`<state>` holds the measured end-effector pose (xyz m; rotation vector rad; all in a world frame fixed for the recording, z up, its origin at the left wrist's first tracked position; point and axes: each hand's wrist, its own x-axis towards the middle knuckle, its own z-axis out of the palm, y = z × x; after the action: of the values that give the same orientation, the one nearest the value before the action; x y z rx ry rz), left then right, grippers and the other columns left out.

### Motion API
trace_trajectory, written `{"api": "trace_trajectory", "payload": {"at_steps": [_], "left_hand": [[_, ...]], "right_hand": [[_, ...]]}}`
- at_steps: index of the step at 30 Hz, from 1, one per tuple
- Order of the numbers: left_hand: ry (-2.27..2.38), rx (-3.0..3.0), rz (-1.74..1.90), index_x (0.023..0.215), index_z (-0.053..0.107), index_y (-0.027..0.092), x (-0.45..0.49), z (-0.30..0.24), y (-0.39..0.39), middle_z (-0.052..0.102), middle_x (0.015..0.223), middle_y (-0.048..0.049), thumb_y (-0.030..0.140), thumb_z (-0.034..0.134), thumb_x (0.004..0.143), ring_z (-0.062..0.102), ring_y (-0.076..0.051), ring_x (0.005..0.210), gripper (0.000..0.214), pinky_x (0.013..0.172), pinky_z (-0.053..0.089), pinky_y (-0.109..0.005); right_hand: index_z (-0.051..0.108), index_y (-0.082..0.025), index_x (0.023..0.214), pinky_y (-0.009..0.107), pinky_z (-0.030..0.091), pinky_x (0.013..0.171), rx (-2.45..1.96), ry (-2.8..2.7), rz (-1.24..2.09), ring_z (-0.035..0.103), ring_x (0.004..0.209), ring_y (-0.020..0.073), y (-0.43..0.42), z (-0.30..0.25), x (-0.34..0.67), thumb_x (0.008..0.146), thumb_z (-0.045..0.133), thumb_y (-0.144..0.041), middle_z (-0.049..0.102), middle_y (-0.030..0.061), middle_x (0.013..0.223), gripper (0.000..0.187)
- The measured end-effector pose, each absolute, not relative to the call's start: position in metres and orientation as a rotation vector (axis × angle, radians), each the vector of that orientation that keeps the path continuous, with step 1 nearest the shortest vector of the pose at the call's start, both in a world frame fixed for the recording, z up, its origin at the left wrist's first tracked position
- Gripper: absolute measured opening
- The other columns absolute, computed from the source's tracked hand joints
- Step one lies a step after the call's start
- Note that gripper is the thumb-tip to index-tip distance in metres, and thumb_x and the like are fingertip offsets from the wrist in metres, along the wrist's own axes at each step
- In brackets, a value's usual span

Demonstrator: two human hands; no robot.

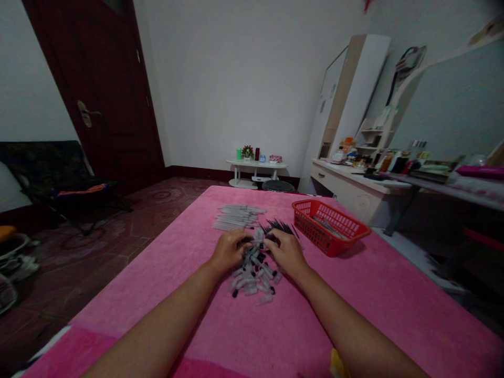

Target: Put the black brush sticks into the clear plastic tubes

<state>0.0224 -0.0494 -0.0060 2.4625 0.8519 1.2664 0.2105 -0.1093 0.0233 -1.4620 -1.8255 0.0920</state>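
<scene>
Both my hands rest on a pile of small clear caps with black tips [254,275] in the middle of the pink-covered table [374,294]. My left hand [228,251] is curled over the pile's left side, its fingers closed on something I cannot make out. My right hand [286,253] is curled over the right side, fingers likewise bent around small pieces. Just beyond the hands lies a bunch of thin black sticks [279,227], and farther back a row of clear pen barrels [236,216].
A red plastic basket [329,226] with a few pens inside stands at the right of the hands. A dressing table with clutter [366,178] is at the right, a small white side table [255,169] by the far wall, a dark chair [59,181] at left.
</scene>
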Motion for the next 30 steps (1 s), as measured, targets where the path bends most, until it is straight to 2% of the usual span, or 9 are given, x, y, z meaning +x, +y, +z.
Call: {"api": "trace_trajectory", "payload": {"at_steps": [5, 10, 15, 19, 25, 30], "left_hand": [[0.851, 2.486, 1.239, 0.090, 0.067, 0.018, 0.0223, -0.0061, -0.0494, 0.064, 0.079, -0.0044, 0.021, 0.059, 0.081, 0.057, -0.017, 0.077, 0.012, 0.070, 0.042, -0.027], [0.856, 2.454, 1.253, 0.090, 0.067, 0.018, 0.0229, -0.0063, -0.0488, 0.065, 0.081, -0.0045, 0.021, 0.060, 0.080, 0.058, -0.017, 0.078, 0.012, 0.071, 0.042, -0.027], [0.839, 2.463, 1.250, 0.089, 0.068, 0.018, 0.0234, -0.0062, -0.0491, 0.065, 0.081, -0.0045, 0.021, 0.059, 0.081, 0.058, -0.017, 0.078, 0.012, 0.071, 0.043, -0.027], [0.849, 2.468, 1.255, 0.089, 0.067, 0.018, 0.0226, -0.0054, -0.0498, 0.065, 0.081, -0.0052, 0.022, 0.059, 0.081, 0.058, -0.017, 0.077, 0.012, 0.070, 0.043, -0.028], [0.828, 2.498, 1.237, 0.089, 0.068, 0.019, 0.0226, -0.0037, -0.0507, 0.065, 0.080, -0.0048, 0.022, 0.059, 0.081, 0.059, -0.017, 0.077, 0.013, 0.069, 0.043, -0.027], [0.828, 2.435, 1.272, 0.089, 0.068, 0.019, 0.0229, -0.0044, -0.0501, 0.066, 0.081, -0.0048, 0.020, 0.060, 0.080, 0.059, -0.017, 0.077, 0.012, 0.070, 0.044, -0.027]], "right_hand": [[0.058, -0.020, 0.067, 0.023, 0.031, 0.056, -1.511, -1.846, 0.115, 0.052, 0.058, 0.0133, -0.1101, 0.0230, 0.2111, 0.088, 0.045, -0.035, 0.058, 0.0000, 0.060, 0.029], [0.061, -0.020, 0.073, 0.022, 0.032, 0.058, -1.463, -1.862, 0.091, 0.054, 0.063, 0.0133, -0.1102, 0.0235, 0.2112, 0.085, 0.052, -0.034, 0.062, 0.0002, 0.068, 0.020], [0.056, -0.019, 0.061, 0.023, 0.031, 0.057, -1.512, -1.868, 0.087, 0.052, 0.058, 0.0131, -0.1103, 0.0227, 0.2115, 0.089, 0.043, -0.036, 0.058, 0.0006, 0.058, 0.036], [0.061, -0.020, 0.074, 0.023, 0.032, 0.057, -1.507, -1.853, 0.080, 0.053, 0.061, 0.0138, -0.1123, 0.0260, 0.2102, 0.084, 0.051, -0.036, 0.062, 0.0007, 0.066, 0.021], [0.058, -0.019, 0.065, 0.023, 0.032, 0.058, -1.548, -1.863, 0.084, 0.054, 0.060, 0.0141, -0.1118, 0.0261, 0.2106, 0.088, 0.044, -0.036, 0.060, 0.0010, 0.061, 0.032], [0.060, -0.020, 0.073, 0.023, 0.032, 0.059, -1.484, -1.873, 0.078, 0.054, 0.064, 0.0140, -0.1101, 0.0249, 0.2113, 0.083, 0.053, -0.033, 0.062, 0.0005, 0.069, 0.018]]}}
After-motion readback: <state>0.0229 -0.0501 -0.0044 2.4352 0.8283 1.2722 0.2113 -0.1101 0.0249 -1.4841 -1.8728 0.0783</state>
